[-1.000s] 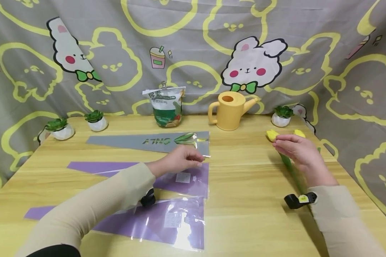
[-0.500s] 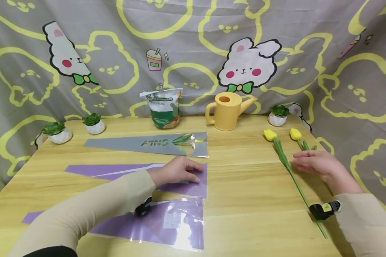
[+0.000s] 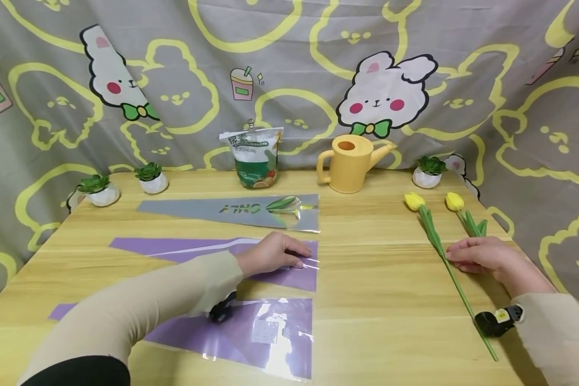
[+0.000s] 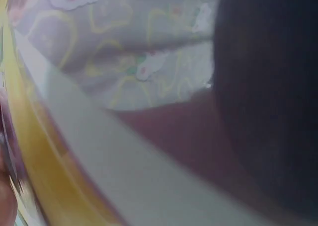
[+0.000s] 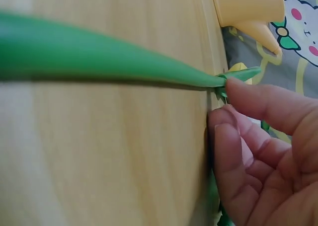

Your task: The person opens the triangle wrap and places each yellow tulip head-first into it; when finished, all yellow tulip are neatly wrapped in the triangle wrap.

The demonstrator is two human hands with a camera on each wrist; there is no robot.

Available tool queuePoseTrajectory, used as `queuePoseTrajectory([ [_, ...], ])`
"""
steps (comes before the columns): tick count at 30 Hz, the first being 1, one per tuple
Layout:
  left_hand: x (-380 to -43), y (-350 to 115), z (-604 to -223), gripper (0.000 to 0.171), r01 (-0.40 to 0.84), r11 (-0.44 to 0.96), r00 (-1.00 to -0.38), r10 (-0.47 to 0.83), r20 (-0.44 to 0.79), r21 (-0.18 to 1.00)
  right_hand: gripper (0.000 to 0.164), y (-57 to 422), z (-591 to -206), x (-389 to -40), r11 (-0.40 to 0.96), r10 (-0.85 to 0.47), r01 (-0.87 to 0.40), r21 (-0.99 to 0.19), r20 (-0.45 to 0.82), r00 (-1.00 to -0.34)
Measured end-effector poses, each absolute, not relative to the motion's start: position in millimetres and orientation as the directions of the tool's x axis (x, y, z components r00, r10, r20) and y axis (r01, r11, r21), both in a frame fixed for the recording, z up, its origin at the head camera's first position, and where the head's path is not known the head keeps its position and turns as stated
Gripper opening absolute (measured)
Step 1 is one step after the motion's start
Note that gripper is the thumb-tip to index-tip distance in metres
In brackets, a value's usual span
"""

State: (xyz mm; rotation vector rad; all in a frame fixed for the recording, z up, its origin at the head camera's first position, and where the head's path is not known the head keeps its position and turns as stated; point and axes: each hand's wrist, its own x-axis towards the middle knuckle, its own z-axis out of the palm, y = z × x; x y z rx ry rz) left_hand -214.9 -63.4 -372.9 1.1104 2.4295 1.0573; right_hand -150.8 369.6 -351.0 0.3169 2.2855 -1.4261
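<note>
Three long tapered flower sleeves lie on the table. My left hand (image 3: 272, 254) rests on the near-right part of the middle purple sleeve (image 3: 289, 279), thumb and fingers spread apart and partly covering it. On the right side lies a yellow tulip (image 3: 414, 201) with a long green stem (image 5: 124, 54). The right hand (image 3: 482, 257) is beside this stem; its thumb touches the stem in the right wrist view, with a gap to the bent fingers below. A second yellow tulip (image 3: 455, 201) lies to the right, its lower stem hidden behind that hand. The left wrist view is blurred.
A grey sleeve (image 3: 198, 209) lies farther back, another purple sleeve (image 3: 231, 332) nearer. Along the back stand a clipped bag (image 3: 255, 161), a yellow watering can (image 3: 349, 166) and three small potted succulents (image 3: 427, 174). Behind hangs a patterned curtain (image 3: 294, 64).
My right hand has come down from over the tulip heads, moved right and nearer, then to the left tulip's stem. The left hand has lowered slightly onto the middle purple sleeve.
</note>
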Motion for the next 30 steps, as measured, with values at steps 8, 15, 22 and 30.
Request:
queuePoseTrajectory([
  [8,-216.8,-62.8,-379.5,0.018,0.532,0.412,-0.685,0.723,0.091,0.739,0.007,366.0,-354.0,-147.9,0.531,-0.065,0.391,-0.751,-0.496,-0.866],
  [15,-218.7,-62.0,-382.5,0.011,0.457,0.386,-0.724,0.685,0.083,0.802,0.005,364.1,-353.6,-148.2,0.491,-0.089,0.410,-0.769,-0.512,-0.854],
  [22,-218.1,-62.0,-383.3,0.005,0.455,0.368,-0.727,0.680,0.099,0.811,0.004,362.2,-352.6,-149.1,0.510,-0.062,0.414,-0.754,-0.513,-0.856],
  [30,-218.0,-61.7,-381.7,0.006,0.417,0.340,-0.738,0.668,0.096,0.843,0.007,358.7,-350.3,-149.8,0.542,-0.036,0.418,-0.729,-0.518,-0.855],
])
